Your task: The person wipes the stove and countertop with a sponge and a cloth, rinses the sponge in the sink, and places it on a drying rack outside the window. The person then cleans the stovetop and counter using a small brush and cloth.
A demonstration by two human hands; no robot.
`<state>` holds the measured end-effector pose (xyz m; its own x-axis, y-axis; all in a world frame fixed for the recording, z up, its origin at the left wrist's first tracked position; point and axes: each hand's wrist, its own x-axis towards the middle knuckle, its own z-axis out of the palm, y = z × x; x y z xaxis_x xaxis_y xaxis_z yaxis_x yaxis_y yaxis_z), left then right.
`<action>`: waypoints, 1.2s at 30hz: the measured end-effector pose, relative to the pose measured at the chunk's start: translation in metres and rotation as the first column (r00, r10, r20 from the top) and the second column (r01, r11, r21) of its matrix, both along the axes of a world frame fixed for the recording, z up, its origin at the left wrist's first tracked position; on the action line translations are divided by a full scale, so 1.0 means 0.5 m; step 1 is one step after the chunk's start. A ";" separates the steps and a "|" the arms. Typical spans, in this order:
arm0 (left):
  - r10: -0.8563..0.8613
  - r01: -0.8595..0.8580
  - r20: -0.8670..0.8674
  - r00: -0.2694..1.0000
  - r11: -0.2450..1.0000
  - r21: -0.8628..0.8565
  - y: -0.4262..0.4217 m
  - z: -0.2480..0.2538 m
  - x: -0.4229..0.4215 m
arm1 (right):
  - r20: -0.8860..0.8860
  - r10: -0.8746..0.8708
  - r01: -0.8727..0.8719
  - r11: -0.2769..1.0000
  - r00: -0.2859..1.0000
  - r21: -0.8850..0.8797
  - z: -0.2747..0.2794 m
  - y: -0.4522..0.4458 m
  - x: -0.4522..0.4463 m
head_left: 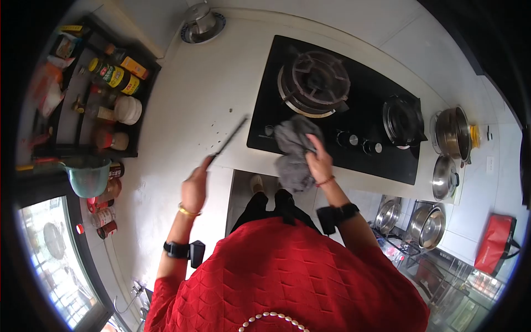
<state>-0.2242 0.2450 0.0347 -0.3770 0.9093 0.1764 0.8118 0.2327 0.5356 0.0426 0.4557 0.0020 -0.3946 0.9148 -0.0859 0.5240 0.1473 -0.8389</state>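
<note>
My left hand (194, 191) is closed round the handle of a knife (231, 136). Its dark, narrow blade points up and to the right over the white counter, seen nearly edge-on. Small dark scraps (212, 138) lie on the counter beside the blade. In my right hand (319, 163) a grey cloth (296, 149) is bunched up, and part of it hangs past the front edge of the hob. The cloth covers a bit of the black gas hob (265, 124); whether it presses on the glass I cannot tell.
Left of the counter (182, 99) stands a rack of bottles and jars (119, 77), with a greenish bowl (88, 177) near it. A metal pot (200, 21) sits at the back. Pans (453, 133) line the right side, near the hob's two knobs (359, 143).
</note>
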 end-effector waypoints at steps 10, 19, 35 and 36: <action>-0.318 0.260 -0.286 0.904 0.940 -0.221 0.340 -0.091 0.222 | 0.499 -0.087 0.023 0.991 0.862 0.132 -0.080 0.060 0.180; -0.165 0.058 -0.354 0.921 0.954 -0.294 0.196 -0.035 0.112 | 0.500 -0.052 -0.021 0.990 0.864 0.140 -0.086 0.074 0.175; 0.176 -0.280 -0.417 0.892 0.938 -0.203 0.229 0.009 0.016 | 0.509 -0.090 0.026 0.991 0.856 0.130 -0.075 0.145 -0.094; 0.189 -0.276 -0.400 0.897 0.946 -0.171 0.222 0.009 0.015 | 0.543 -0.090 0.029 0.992 0.835 0.120 -0.074 0.148 -0.126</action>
